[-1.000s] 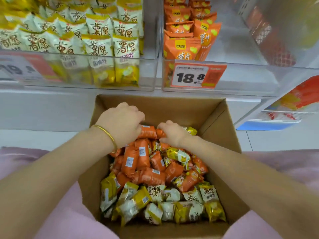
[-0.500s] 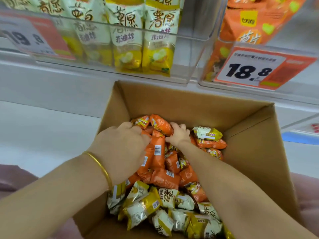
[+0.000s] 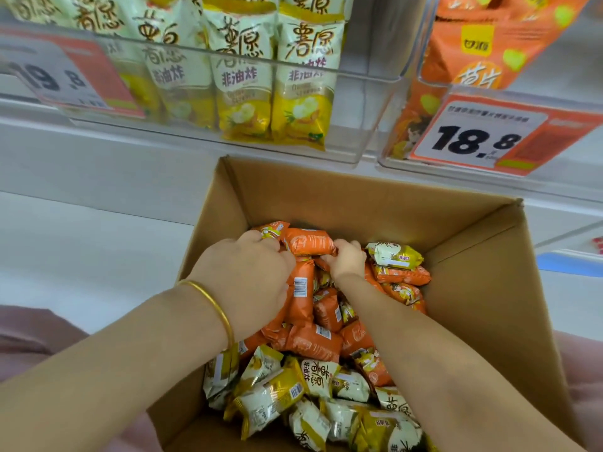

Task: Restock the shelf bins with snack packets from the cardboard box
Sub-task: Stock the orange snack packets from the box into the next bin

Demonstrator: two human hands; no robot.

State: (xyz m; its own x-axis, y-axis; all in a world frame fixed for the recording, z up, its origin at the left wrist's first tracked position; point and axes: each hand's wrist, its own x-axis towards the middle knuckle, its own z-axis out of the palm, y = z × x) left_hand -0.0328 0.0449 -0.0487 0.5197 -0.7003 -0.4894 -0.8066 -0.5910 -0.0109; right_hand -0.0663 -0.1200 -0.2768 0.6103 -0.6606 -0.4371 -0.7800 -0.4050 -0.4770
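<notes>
Nearest us, yellow packets [image 3: 287, 389] fill the cardboard box's [image 3: 489, 288] near end. Farther in, our left hand [image 3: 248, 282] and right hand [image 3: 347, 261] close around orange packets [image 3: 310, 244]. Beyond stand clear shelf bins [image 3: 375, 93], stocked.

A shop: price tag [image 3: 474, 138] reading 18.8 on clear shelf bins [image 3: 368, 102].

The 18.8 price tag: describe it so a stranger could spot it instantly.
Start at the cardboard box, then look up and right to the clear bin of orange packets. The 18.8 price tag is on its front; the other tag, left, reads 19.8.
</notes>
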